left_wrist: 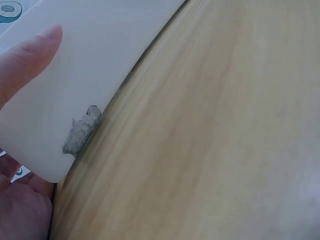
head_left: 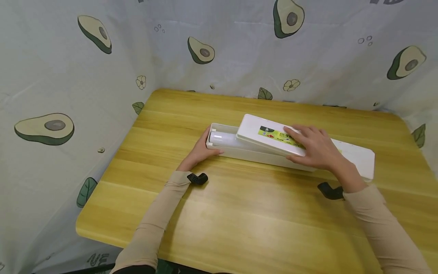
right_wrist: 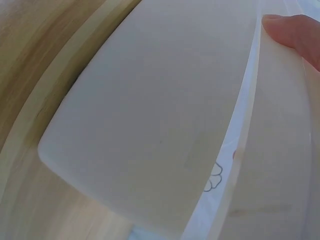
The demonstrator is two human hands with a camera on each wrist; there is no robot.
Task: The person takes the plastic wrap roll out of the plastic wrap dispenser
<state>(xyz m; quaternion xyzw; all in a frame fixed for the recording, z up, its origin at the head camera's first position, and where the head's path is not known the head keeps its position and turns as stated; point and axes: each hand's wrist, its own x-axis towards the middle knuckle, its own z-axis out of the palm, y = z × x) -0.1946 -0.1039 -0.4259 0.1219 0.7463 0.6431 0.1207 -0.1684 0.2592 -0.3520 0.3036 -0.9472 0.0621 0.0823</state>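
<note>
A long white cling film box (head_left: 260, 157) lies on the table, with a pale roll of film (head_left: 224, 139) showing in its left end. My left hand (head_left: 201, 148) grips that end, its thumb (left_wrist: 30, 60) lying along the front wall. The white lid (head_left: 251, 125), with a green and yellow label, sits askew over the box and reaches past its right end. My right hand (head_left: 316, 148) holds the lid near its middle, thumb (right_wrist: 292, 32) at the front edge. In the right wrist view a narrow gap shows between lid and box.
The wooden table (head_left: 260, 217) extends around the box, with bare wood in front of it. Behind and to the left hangs a white curtain (head_left: 232, 72) with avocado prints. A torn grey patch (left_wrist: 82, 131) marks the box's lower front edge.
</note>
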